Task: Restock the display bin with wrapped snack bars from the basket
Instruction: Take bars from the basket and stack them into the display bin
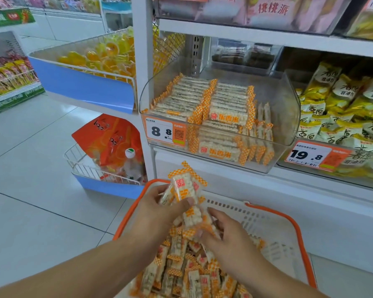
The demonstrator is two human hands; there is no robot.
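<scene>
Left hand (157,208) fingers grasp snack bars (184,190) | right hand (226,235) fingers pinch bars — over basket (267,222)

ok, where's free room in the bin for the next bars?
In the bin, the right end is lowest: only a few bars stand between the right-hand stack and the right wall. The back, behind the stacks, looks bare too. The left and middle are packed in tight rows. Hands can enter over the open top. Left hand holds a bunch of bars.
</scene>
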